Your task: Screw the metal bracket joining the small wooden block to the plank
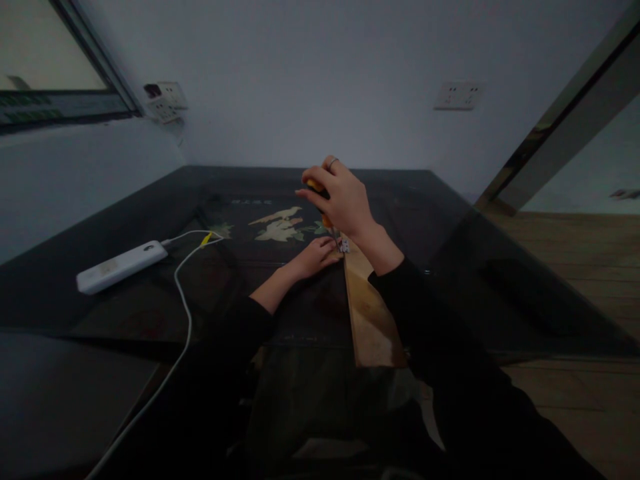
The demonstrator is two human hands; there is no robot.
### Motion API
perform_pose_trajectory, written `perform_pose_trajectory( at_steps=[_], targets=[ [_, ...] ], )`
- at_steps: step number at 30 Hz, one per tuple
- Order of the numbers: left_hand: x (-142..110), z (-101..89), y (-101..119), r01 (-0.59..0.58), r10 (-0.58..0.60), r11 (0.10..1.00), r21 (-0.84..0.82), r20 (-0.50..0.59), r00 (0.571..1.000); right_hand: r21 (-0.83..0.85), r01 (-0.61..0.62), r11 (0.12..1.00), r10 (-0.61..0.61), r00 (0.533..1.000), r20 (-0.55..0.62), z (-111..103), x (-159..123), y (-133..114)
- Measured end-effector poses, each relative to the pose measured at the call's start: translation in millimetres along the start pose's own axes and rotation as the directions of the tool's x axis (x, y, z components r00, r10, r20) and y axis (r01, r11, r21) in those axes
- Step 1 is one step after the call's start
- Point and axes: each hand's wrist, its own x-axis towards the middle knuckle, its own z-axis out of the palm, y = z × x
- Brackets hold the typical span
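Note:
My right hand (343, 200) is closed round the orange and black handle of a screwdriver (320, 197), held upright with its tip down on a small metal fitting (344, 245) at the far end of a wooden board (370, 313). A ring shows on one finger. My left hand (315, 257) lies on the dark table beside the board's far end, fingers curled against the fitting. The board runs from the table's near edge away from me.
The dark glass table (150, 293) has a floral inlay (280, 227) under its top. A white power bank (120, 267) with a white cable (183, 300) lies at the left. Wall sockets (459, 95) are behind. Wooden floor (575, 267) lies to the right.

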Motion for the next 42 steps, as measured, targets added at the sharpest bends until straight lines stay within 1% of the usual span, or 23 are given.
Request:
perform_pose_trajectory(
  at_steps=[4,8,10,14,17,20,23,25,27,31,33,35,39,41,42],
  targets=[
    [-0.8,-1.4,1.7,-0.001,0.001,1.0,-0.003,0.0,1.0,0.001,0.018,1.0,-0.018,0.997,0.076,-4.8,1.5,-5.4],
    [-1.8,-2.1,2.8,-0.007,0.007,1.0,-0.002,-0.022,1.0,-0.045,0.024,0.999,-0.016,0.985,0.173,-6.3,2.1,-11.7],
    [-1.6,-1.7,2.4,-0.015,0.015,1.0,0.008,-0.03,0.999,-0.08,0.024,0.997,-0.011,0.986,0.165,-6.1,1.6,-13.6],
    [-0.4,-0.7,0.6,-0.014,0.014,1.0,0.022,-0.011,1.0,-0.132,0.014,0.991,-0.003,0.996,0.085,-6.4,0.3,-13.3],
    [-0.2,-0.8,0.2,-0.017,0.017,1.0,0.012,-0.01,1.0,-0.124,-0.021,0.992,0.029,0.997,0.067,-6.7,0.3,-10.2],
    [-1.5,-1.4,0.8,-0.01,0.01,1.0,0.001,-0.012,1.0,-0.019,-0.006,1.0,0.008,0.996,0.091,-5.9,2.0,-5.0],
    [-3.0,-1.7,1.6,0.002,-0.002,1.0,-0.001,-0.019,1.0,0.156,0.056,0.986,-0.079,0.986,0.144,-4.4,4.1,0.2],
    [-3.4,-1.6,1.9,0.0,0.0,1.0,-0.002,-0.026,1.0,0.227,0.075,0.971,-0.115,0.979,0.167,-2.9,4.6,1.9],
    [-2.9,-1.5,2.0,-0.005,0.005,1.0,-0.006,-0.02,1.0,0.217,0.068,0.974,-0.102,0.983,0.15,-0.6,4.0,1.8],
    [-0.9,-1.1,1.6,-0.003,0.003,1.0,-0.007,-0.004,1.0,0.074,0.004,0.997,-0.008,0.999,0.05,3.6,1.5,-0.5],
    [-0.7,-0.9,1.4,-0.003,0.003,1.0,-0.006,-0.003,1.0,0.047,-0.001,0.999,-0.001,0.999,0.046,3.2,1.4,-0.9],
    [-1.3,-0.8,1.2,-0.003,0.003,1.0,-0.003,-0.004,1.0,0.082,0.027,0.996,-0.034,0.997,0.074,1.0,2.6,-0.2],
    [-3.3,-0.8,0.9,0.0,0.0,1.0,0.004,-0.021,1.0,0.215,0.075,0.974,-0.105,0.985,0.135,-3.7,5.8,2.4],
    [-3.5,-0.7,0.9,-0.002,0.002,1.0,0.007,-0.023,1.0,0.223,0.057,0.973,-0.089,0.987,0.134,-4.3,5.6,2.5],
    [-3.2,-0.7,0.9,-0.003,0.003,1.0,0.01,-0.021,1.0,0.203,0.04,0.978,-0.064,0.991,0.115,-4.0,5.1,2.1]
  ],
)
